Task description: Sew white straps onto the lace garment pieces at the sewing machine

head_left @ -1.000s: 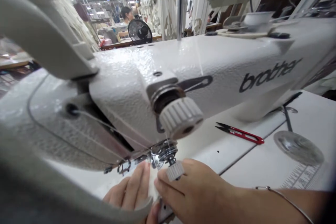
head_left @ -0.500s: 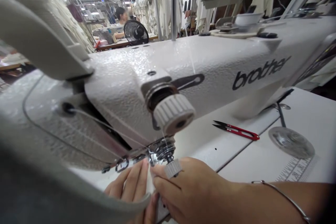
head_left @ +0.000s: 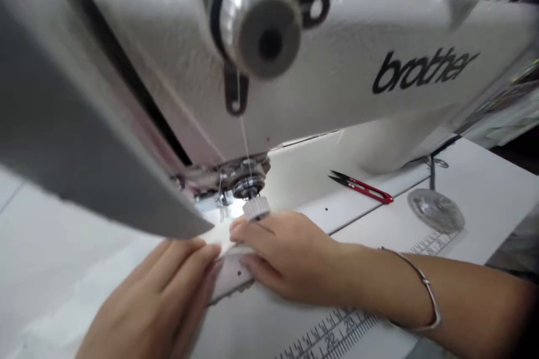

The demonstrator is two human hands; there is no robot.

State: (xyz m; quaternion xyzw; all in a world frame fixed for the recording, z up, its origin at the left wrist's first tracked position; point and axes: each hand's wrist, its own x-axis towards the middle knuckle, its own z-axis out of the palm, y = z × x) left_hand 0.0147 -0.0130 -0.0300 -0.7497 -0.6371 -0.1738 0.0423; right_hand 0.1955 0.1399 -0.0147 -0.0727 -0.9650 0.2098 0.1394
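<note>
White fabric [head_left: 224, 233] lies on the machine bed just in front of the presser foot [head_left: 223, 197] of a white sewing machine [head_left: 337, 61]. My right hand [head_left: 290, 255] pinches its near edge, thumb below and fingers above, beside a ridged tension knob [head_left: 256, 207]. On the left, my left hand [head_left: 162, 291] is closed on the same fabric, its fingers together and fingertips near the right hand's. A thread runs down from the upper guide to the tension discs. Motion blur softens the fingers and the needle area.
Red thread snips [head_left: 366, 190] lie on the table right of the hands. Beside them is a clear, rounded object [head_left: 435, 210]. A printed ruler scale [head_left: 332, 339] crosses the tabletop near my right forearm. A pale curved machine part [head_left: 96, 123] juts close in at left.
The view has tilted down and come closer, so the machine head sits higher. My left hand has drawn back from beside the needle toward the near left; my right hand remains by the tension knob.
</note>
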